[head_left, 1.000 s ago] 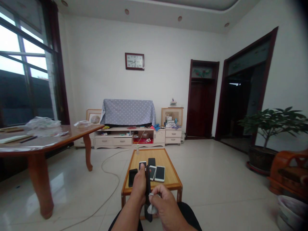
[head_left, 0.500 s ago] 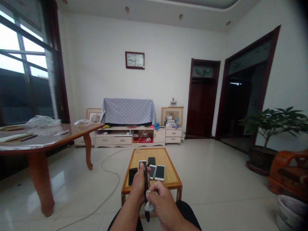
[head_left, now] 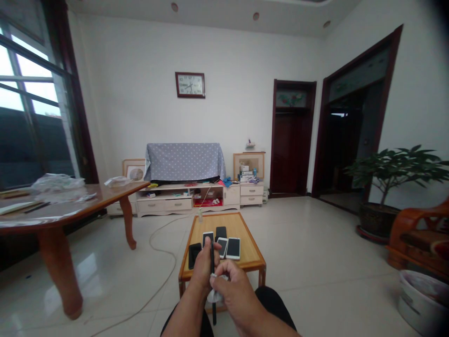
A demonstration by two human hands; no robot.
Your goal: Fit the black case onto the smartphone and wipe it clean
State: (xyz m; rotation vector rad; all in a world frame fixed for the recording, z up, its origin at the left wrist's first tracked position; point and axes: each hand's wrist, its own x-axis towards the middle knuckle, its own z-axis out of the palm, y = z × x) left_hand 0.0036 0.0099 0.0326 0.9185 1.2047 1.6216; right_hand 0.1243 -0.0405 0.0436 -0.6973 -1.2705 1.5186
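My left hand [head_left: 202,267] is closed around a slim black phone-like device [head_left: 214,314], turned edge-on and pointing away from me. Pinched in my right hand [head_left: 235,283] is a crumpled white tissue [head_left: 214,296], pressed against the device's near part. Beyond my hands several phones lie on the low wooden table [head_left: 250,255]: a black phone [head_left: 194,256] at left, a white-framed phone [head_left: 208,237] partly hidden by my left hand, a dark phone [head_left: 220,232] behind, and a white phone [head_left: 233,248] at right, beside a smaller white one [head_left: 222,247].
A small clear bottle [head_left: 200,215] stands at the table's far left corner. A cable [head_left: 171,260] runs across the floor. To the left is a larger wooden table [head_left: 105,196] with plastic bags; a white bucket [head_left: 416,299] and a potted plant [head_left: 380,220] are at right.
The view has shifted slightly to the right. Both hands keep hold of the device and the tissue; the tissue sits slightly farther up along the device.
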